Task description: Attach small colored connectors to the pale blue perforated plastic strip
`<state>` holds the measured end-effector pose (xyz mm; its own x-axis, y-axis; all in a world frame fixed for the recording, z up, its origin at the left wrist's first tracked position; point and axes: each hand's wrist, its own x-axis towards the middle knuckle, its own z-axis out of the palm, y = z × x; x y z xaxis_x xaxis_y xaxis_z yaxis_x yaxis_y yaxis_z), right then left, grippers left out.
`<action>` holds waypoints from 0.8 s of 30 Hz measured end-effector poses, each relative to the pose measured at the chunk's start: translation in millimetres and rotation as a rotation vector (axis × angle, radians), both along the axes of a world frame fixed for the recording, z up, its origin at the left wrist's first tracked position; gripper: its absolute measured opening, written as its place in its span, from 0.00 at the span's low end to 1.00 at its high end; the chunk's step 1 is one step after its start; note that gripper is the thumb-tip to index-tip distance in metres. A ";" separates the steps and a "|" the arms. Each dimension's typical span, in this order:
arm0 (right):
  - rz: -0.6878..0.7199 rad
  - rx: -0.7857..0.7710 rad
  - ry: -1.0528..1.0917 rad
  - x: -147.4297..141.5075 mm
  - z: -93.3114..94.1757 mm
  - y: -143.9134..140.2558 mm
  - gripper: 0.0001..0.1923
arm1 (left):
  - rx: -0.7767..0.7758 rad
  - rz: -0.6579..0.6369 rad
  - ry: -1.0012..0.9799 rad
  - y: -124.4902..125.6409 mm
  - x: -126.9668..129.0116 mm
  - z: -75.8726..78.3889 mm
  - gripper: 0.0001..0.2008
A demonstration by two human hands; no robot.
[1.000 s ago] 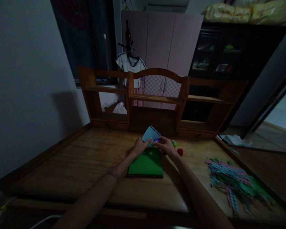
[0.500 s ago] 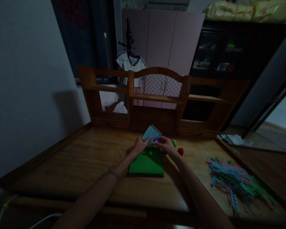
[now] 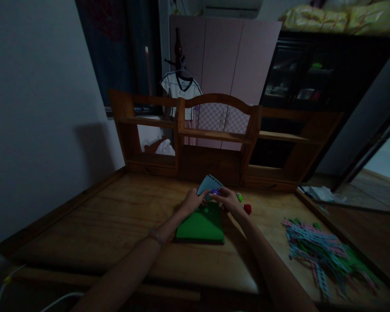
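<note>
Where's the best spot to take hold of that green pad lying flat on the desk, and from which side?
Probably the near edge of the green pad: it lies flat, and its far edge sits under the left hand and right hand with the blue sheet. Come from the desk's front and slide fingers under.

no text, label, brand, number or sign is showing legibly anywhere in this view. the light blue paper card (image 3: 208, 183) is showing only a row of punched holes along its edge, no print. the green pad (image 3: 201, 226) is showing a plain surface. the white shirt (image 3: 181, 89) hanging at the back is showing dark trim but no lettering that can be made out. the pile of paper strips (image 3: 321, 255) is carrying holes only. dim light is leaving the cabinet (image 3: 299, 86) contents too dark to read.
</note>
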<state>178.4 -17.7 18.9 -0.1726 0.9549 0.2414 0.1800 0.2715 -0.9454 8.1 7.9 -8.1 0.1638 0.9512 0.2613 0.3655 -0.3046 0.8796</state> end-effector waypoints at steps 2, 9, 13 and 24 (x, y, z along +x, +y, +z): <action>-0.012 -0.001 -0.006 0.1 0.1 0.1 0.22 | -0.005 0.010 0.021 0.7 0.1 -0.8 0.24; 0.002 0.008 0.027 0.5 -1.1 0.9 0.22 | 0.028 0.014 0.061 1.3 -0.1 0.2 0.20; -0.010 -0.017 -0.009 3.8 -4.9 4.7 0.20 | 0.040 -0.046 -0.002 -1.1 0.4 2.6 0.16; -0.036 -0.028 0.019 3.0 -6.1 4.9 0.22 | 0.020 -0.072 -0.035 0.0 1.2 2.1 0.15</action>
